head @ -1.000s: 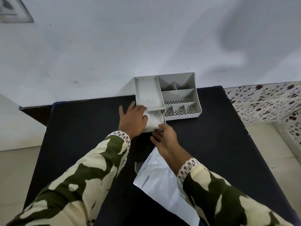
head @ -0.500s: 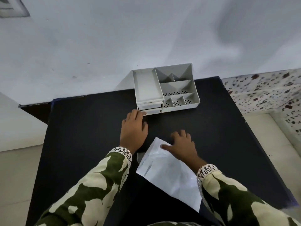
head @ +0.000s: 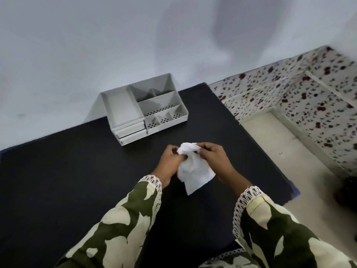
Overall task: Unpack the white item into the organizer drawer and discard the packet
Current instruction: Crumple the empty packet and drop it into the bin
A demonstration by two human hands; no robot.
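The white packet [head: 195,171] is crumpled and lifted a little above the black table [head: 77,171], held between both hands. My left hand [head: 170,161] grips its left side and my right hand [head: 214,161] pinches its top right. Beyond them the grey organizer [head: 143,109] stands at the table's far edge against the wall. Its two small drawers [head: 131,132] at the front left are pushed in. The white item is not visible.
A pale wall rises behind the table. To the right lie a speckled tiled ledge [head: 309,97] and cream floor [head: 270,140]. A dark object [head: 347,192] sits at the right edge, on the floor.
The drawer went from pulled out to pushed in. Both hands left the organizer, took the flat packet off the table and bunched it up between them.
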